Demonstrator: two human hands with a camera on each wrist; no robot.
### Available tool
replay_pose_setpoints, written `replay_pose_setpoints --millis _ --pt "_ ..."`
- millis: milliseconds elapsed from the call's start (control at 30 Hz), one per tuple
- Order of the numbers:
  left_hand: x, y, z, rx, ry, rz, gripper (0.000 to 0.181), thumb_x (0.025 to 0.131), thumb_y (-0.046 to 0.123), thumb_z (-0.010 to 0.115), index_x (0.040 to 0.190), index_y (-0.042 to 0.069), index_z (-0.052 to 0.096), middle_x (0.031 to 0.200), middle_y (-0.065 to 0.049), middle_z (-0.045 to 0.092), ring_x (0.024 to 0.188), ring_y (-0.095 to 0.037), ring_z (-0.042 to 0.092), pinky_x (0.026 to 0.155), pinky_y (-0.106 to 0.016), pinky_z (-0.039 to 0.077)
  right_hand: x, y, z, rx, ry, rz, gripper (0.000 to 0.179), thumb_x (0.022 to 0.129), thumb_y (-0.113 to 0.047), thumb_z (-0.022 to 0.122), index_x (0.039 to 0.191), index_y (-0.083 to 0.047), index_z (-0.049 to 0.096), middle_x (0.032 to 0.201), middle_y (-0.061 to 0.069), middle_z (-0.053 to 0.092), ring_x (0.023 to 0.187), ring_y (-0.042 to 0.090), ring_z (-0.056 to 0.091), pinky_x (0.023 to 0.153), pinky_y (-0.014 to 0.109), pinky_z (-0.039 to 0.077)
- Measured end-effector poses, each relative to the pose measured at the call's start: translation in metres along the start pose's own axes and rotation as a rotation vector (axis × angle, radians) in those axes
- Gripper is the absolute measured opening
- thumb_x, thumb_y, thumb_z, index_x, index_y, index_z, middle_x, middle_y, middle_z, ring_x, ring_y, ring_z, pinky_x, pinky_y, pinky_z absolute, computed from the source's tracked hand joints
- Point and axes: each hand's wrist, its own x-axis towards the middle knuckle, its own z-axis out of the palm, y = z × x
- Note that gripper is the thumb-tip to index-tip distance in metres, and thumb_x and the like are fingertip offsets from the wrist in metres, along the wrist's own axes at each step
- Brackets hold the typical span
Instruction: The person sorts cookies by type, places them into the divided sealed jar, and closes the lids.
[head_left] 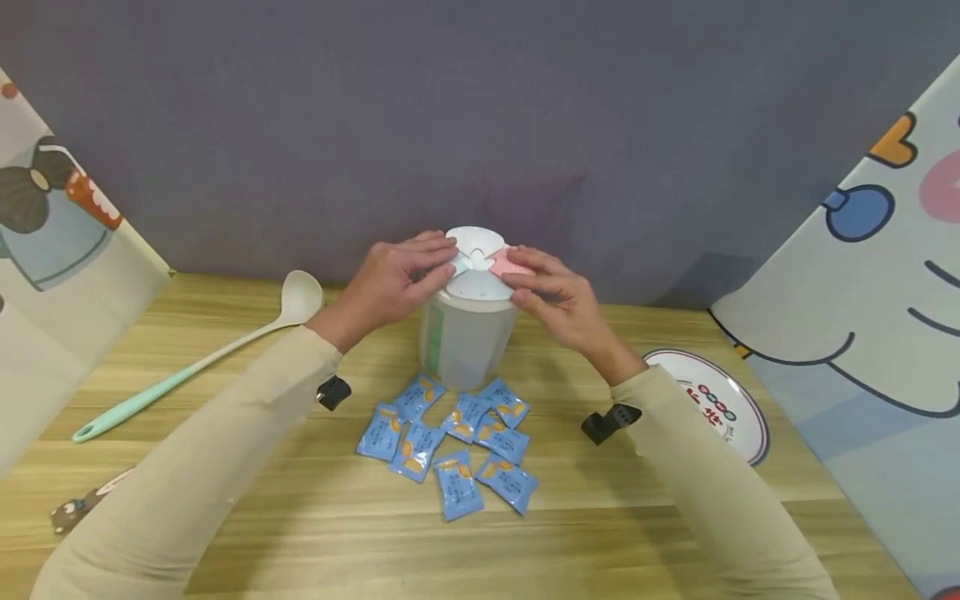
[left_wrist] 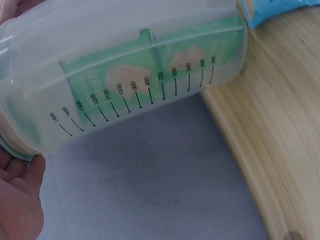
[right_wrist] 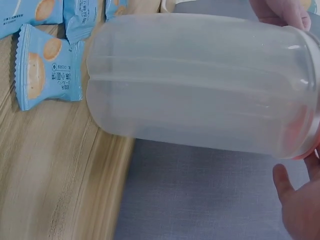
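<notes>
Translucent container (head_left: 472, 346) stands upright on the wood-grained surface (head_left: 337, 542), toward its back edge, near the grey wall (head_left: 480, 125). Its lid (head_left: 480, 286) sits on top, mostly white, with a pale blue section on the left and a pink section (head_left: 506, 261) on the right. The left hand (head_left: 397, 279) rests its nearly straight fingers on the lid's left side, over the pale blue section; the right hand (head_left: 558, 298) lays its extended fingers on the pink one, thumb spread away from them. Neither is wrapped around the body of the container. Through the clear wall, the left wrist view shows green packets (left_wrist: 107, 80) inside, behind a column of printed volume marks (left_wrist: 120, 102) that run up to 1500. Just in front of the base, eight blue packets (head_left: 459, 485) lie loosely grouped, some touching or overlapping, with round biscuits printed on them. Off to the left, a ladle (head_left: 197, 366) with a white bowl and mint-green handle end lies slantwise, and nearer the person a brown bear-shaped item (head_left: 75, 512) is partly hidden by the left sleeve (head_left: 225, 442). On the right, a white plate (head_left: 746, 417) with a dark rim and red lettering is partly covered by the right sleeve (head_left: 720, 475).
</notes>
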Motion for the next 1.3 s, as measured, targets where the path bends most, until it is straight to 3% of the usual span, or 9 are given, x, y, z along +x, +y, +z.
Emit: replay_pose_setpoints --millis 233,500,633,800,1033,1300 --pt "0.000 -0.006 -0.003 -0.017 -0.038 0.018 0.025 0.090 0.010 0.063 0.112 0.000 0.068 0.120 -0.012 0.062 0.118 -0.028 0.053 0.104 -0.032 0.037 0.000 0.003 0.001 0.000 0.001 -0.030 0.029 0.069 0.027 0.066 0.096 0.018 0.064 0.117 0.038 0.052 0.116 0.053 0.041 0.105 0.049 0.034" --pt "-0.003 -0.010 0.001 -0.034 -0.001 0.032 0.026 0.089 0.010 0.065 0.112 -0.001 0.068 0.118 -0.013 0.063 0.117 -0.027 0.054 0.103 -0.031 0.038 -0.002 0.002 0.007 -0.057 0.042 -0.060 0.025 0.069 0.025 0.067 0.093 0.019 0.064 0.113 0.039 0.054 0.112 0.055 0.044 0.102 0.049 0.038" --pt "-0.004 -0.009 0.001 -0.018 -0.009 0.020 0.027 0.091 0.012 0.063 0.114 -0.001 0.067 0.119 -0.012 0.062 0.118 -0.026 0.054 0.104 -0.031 0.038 -0.002 0.001 0.006 -0.067 0.047 -0.070 0.017 0.078 0.012 0.067 0.093 0.019 0.064 0.113 0.039 0.054 0.112 0.056 0.044 0.100 0.049 0.039" --pt "-0.002 -0.008 -0.001 -0.021 -0.021 0.009 0.027 0.092 0.012 0.061 0.116 -0.001 0.066 0.121 -0.012 0.061 0.119 -0.026 0.053 0.104 -0.031 0.037 -0.002 0.009 0.006 -0.071 0.055 -0.094 0.031 0.085 -0.012 0.063 0.093 0.018 0.065 0.114 0.037 0.055 0.113 0.054 0.045 0.101 0.049 0.038" --pt "0.000 -0.010 0.000 -0.065 -0.005 0.012 0.026 0.093 0.010 0.060 0.115 -0.002 0.066 0.120 -0.013 0.061 0.119 -0.026 0.053 0.104 -0.030 0.037 -0.007 0.030 0.003 -0.088 0.068 -0.072 0.031 0.085 -0.017 0.065 0.097 0.011 0.069 0.119 0.029 0.058 0.119 0.043 0.047 0.102 0.045 0.038" --pt "0.000 -0.011 -0.001 -0.061 -0.027 -0.054 0.027 0.094 0.013 0.058 0.116 0.000 0.066 0.121 -0.010 0.062 0.119 -0.023 0.053 0.104 -0.030 0.037 -0.007 0.033 0.004 -0.089 0.070 -0.051 0.042 0.089 -0.034 0.063 0.097 0.006 0.071 0.118 0.024 0.060 0.119 0.035 0.049 0.102 0.044 0.039"
